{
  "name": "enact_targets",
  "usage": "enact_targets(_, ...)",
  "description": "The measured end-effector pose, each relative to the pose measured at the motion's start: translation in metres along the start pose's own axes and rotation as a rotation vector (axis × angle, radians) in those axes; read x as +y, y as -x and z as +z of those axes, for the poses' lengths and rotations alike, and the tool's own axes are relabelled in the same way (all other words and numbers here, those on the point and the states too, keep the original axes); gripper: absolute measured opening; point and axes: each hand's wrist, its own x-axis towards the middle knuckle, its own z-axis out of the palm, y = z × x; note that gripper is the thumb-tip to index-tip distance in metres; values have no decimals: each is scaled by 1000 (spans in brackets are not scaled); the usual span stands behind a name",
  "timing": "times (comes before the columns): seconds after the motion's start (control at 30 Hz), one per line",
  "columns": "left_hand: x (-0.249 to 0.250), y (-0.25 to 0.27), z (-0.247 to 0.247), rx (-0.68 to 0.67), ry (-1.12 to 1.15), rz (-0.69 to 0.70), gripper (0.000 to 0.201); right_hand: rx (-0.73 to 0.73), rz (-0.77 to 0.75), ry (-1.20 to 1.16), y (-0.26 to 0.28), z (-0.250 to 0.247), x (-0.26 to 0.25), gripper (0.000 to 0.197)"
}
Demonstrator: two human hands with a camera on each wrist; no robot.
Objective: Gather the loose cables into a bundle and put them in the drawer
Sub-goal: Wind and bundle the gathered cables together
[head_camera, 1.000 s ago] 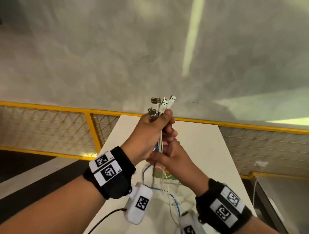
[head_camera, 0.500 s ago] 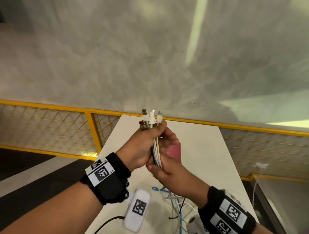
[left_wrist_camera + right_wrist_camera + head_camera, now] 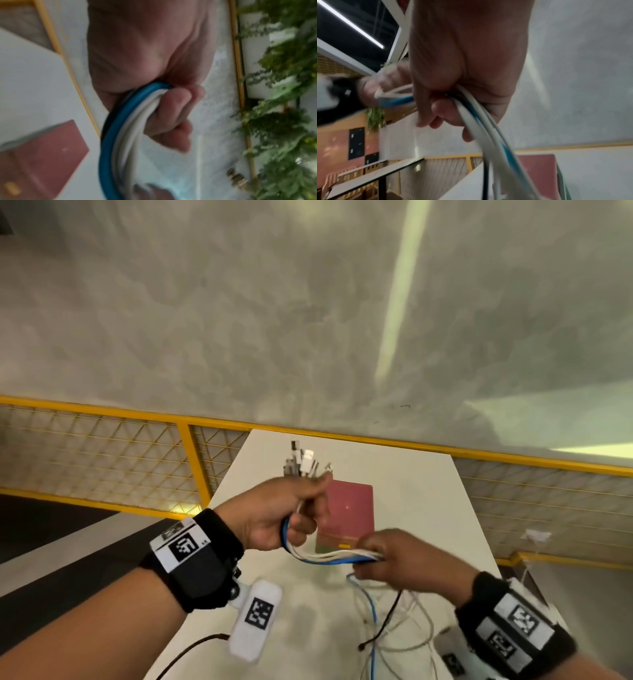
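Both hands hold the cables [image 3: 334, 558] above the white table [image 3: 421, 508].
Left hand [image 3: 279, 517] fisted round the plug end, plugs [image 3: 303, 462] pointing to 12 o'clock; right hand [image 3: 394, 558] curled round the same strands at 4 o'clock of it. Stretch between the hands runs left-right, sagging; loose tails drop toward 6 onto the table. Left wrist view shows blue [image 3: 111, 135] and white strands under the fingers; head view alone shows the red box [image 3: 347, 513] just behind the hands. Yellow railing [image 3: 479, 455] behind the table's far edge.

Perhaps a red box [image 3: 346, 513] on table [image 3: 428, 508]
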Motion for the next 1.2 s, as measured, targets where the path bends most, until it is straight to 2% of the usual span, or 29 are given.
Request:
enact_targets(0.07, -15, -7, -1, 33, -143, -79, 48, 18, -33, 90, 2, -18, -8, 15)
enact_targets(0.17, -35, -17, 4, -6, -277, -118, 47, 9, -136, 272, -1, -31, -26, 12)
enact_targets(0.37, -59, -23, 12, -41, -135, -72, 48, 12, -114, 355, -9, -34, -34, 9)
enact_targets(0.5, -66, -20, 12, -44, -325, -1, 55, 4, -100, 427, -13, -24, -35, 7)
enact_targets(0.6, -69, -20, 12, -57, -363, 74, 59, 36, -84, 450, -15, -23, -33, 6)
enact_targets(0.67, -70, -21, 14, -24, -389, 122, 45, 52, -72, 474, -17, -21, -33, 7)
enact_targets(0.77, -71, -25, 16, 107, -463, 238, 9, 115, -101, 434, -20, -17, -35, 10)
enact_targets(0.83, -72, -26, 16, 141, -527, 296, 9, 122, -124, 329, -21, -17, -35, 12)
enact_targets(1.0, -61, -22, 8, 84, -861, 347, 11, 45, -125, 153, -11, -27, -31, 9)
enact_targets(1.03, -58, -21, 7, 86, -853, 376, 8, 40, -115, 113, -9, -29, -30, 9)
enact_targets(1.1, -53, -19, 5, 121, -641, 404, 7, 59, -85, -7, -6, -33, -26, 7)
enact_targets(1.2, -54, -22, 7, 161, -273, 399, 23, 170, -36, -197, -1, -29, -15, 8)
